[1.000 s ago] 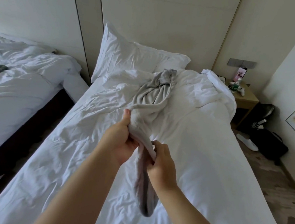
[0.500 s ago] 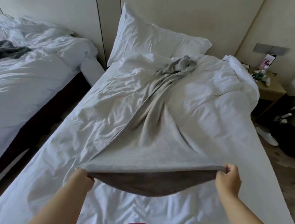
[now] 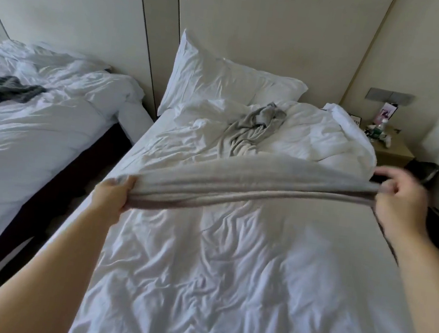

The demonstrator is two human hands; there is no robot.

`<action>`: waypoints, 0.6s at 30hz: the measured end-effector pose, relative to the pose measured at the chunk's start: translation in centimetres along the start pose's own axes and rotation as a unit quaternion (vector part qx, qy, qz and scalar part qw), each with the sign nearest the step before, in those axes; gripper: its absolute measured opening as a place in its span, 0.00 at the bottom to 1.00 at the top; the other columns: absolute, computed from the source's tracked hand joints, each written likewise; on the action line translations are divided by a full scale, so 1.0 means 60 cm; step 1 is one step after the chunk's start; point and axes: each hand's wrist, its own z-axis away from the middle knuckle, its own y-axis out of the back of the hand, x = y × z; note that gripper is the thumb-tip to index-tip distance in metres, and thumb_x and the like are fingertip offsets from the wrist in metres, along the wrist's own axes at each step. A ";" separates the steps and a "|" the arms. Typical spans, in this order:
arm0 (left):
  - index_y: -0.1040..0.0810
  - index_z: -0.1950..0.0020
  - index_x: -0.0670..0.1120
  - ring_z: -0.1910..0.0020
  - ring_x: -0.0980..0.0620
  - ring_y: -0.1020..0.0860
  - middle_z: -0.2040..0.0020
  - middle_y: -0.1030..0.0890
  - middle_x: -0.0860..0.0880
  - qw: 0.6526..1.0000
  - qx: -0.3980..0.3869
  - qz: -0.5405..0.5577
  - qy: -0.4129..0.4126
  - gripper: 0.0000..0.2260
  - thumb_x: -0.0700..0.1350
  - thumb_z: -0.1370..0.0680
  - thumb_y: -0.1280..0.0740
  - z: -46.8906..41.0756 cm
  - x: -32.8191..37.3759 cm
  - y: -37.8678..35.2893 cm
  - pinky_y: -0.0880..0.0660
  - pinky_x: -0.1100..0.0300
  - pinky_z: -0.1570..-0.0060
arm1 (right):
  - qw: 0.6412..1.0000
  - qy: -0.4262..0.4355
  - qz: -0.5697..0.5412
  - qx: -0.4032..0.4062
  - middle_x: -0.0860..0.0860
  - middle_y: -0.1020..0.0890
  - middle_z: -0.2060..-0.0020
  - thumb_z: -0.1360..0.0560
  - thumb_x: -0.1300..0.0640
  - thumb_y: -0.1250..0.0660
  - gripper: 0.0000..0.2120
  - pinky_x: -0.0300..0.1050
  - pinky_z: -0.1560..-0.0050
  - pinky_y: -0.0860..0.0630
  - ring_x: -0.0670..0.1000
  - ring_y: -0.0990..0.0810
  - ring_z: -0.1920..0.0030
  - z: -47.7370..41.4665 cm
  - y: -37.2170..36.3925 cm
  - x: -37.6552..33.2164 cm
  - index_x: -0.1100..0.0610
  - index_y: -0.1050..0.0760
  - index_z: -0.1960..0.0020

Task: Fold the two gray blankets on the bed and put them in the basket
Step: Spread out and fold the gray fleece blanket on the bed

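— Where is the gray blanket [image 3: 252, 180] lying?
— The left grip [image 3: 114, 193] and the right grip [image 3: 399, 201] are each clutching an end of its near edge, stretching it above the bed [image 3: 225, 291]; the far end is bunching near the pillow [image 3: 223, 83].
— Folding it well?
— Probably by pulling evenly, shaking that bunch flat, then bringing corners together.

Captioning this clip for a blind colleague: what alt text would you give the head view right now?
The left hand and right hand hold a light gray blanket stretched by one edge above a white bed, its far end bunched near the pillow. A darker gray blanket lies on the neighbouring bed to the left.
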 end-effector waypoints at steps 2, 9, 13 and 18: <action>0.25 0.57 0.40 0.77 0.46 0.29 0.69 0.27 0.42 0.984 0.052 -0.162 0.051 0.16 0.54 0.23 0.33 0.008 -0.080 0.005 0.33 0.61 0.81 | 0.980 0.000 0.157 -0.125 0.60 0.18 0.47 0.30 0.74 0.42 0.23 0.46 0.48 0.29 0.60 0.22 0.45 0.075 -0.034 0.084 0.57 0.20 0.42; 0.24 0.56 0.35 0.70 0.44 0.26 0.65 0.27 0.40 0.931 -0.002 -0.244 0.273 0.11 0.43 0.25 0.32 0.115 -0.368 0.048 0.29 0.60 0.73 | 0.869 -0.254 0.263 -0.334 0.59 0.15 0.51 0.26 0.68 0.37 0.14 0.45 0.49 0.25 0.58 0.18 0.47 0.381 -0.068 0.333 0.55 0.16 0.50; 0.28 0.60 0.40 0.68 0.47 0.30 0.63 0.28 0.42 0.907 -0.048 -0.245 0.340 0.05 0.38 0.27 0.33 0.145 -0.395 0.044 0.33 0.61 0.69 | 0.860 -0.430 0.038 -0.273 0.59 0.22 0.69 0.29 0.76 0.43 0.15 0.51 0.64 0.27 0.57 0.24 0.66 0.431 -0.074 0.330 0.65 0.22 0.65; 0.29 0.60 0.39 0.74 0.47 0.32 0.69 0.29 0.43 0.866 -0.182 -0.385 0.261 0.08 0.40 0.24 0.33 0.139 -0.382 0.019 0.35 0.61 0.72 | 0.785 -0.571 -0.198 -0.136 0.58 0.22 0.75 0.25 0.66 0.45 0.11 0.47 0.63 0.29 0.57 0.24 0.67 0.400 -0.079 0.312 0.63 0.28 0.63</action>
